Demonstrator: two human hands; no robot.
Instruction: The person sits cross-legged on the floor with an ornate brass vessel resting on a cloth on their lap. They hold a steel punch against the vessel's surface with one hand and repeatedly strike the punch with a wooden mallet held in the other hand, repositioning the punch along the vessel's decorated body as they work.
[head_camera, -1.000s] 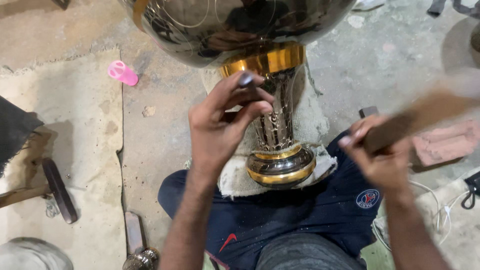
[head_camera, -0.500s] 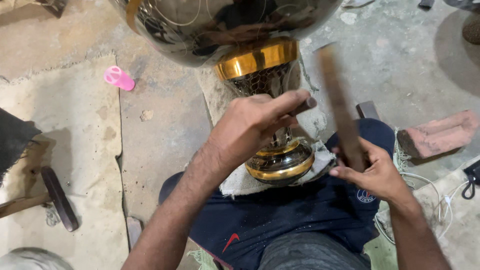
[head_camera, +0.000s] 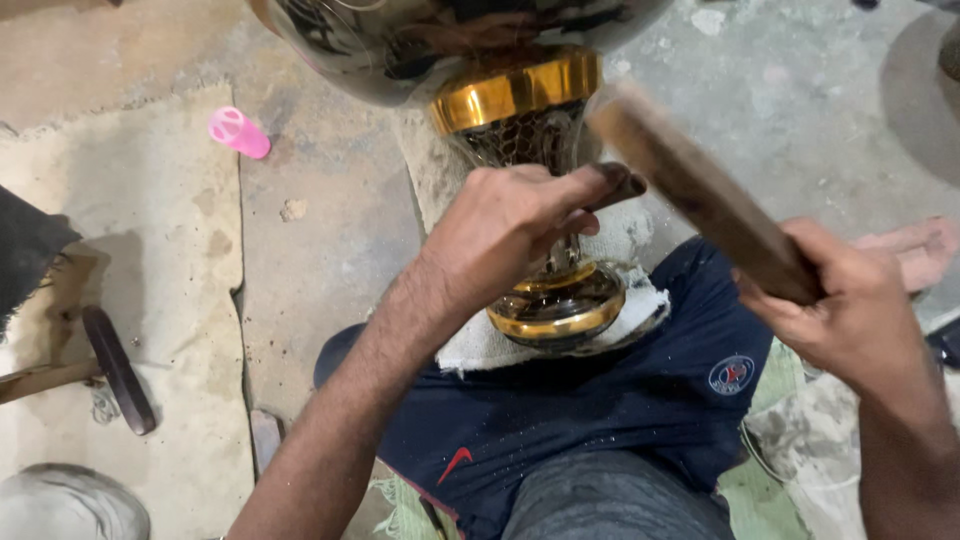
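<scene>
One large metal vessel (head_camera: 450, 40) with a dark mirror-bright belly fills the top of the view, and it narrows to a patterned stem (head_camera: 530, 135) ringed by two gold bands: one broad band (head_camera: 515, 92) just under the belly and one thinner band (head_camera: 555, 320) around the round foot. The foot rests on one white cloth (head_camera: 480, 345) spread over the person's lap, against the dark blue shorts (head_camera: 600, 400). Two hands are at work. The left hand (head_camera: 505, 230) is in front of the stem, its fingers curled tight around one short dark tool (head_camera: 625, 187) whose tip sticks out past the knuckles, close beside the stem. The right hand (head_camera: 855, 320) is off to the right and apart from the vessel, fingers wrapped firmly around the lower end of one wooden stick (head_camera: 700, 190), which slants up and left toward the stem and is blurred. On the concrete floor lie one pink plastic cap (head_camera: 239, 132) at upper left and one hammer (head_camera: 115, 368) with a wooden handle at far left, both well apart from the hands.
</scene>
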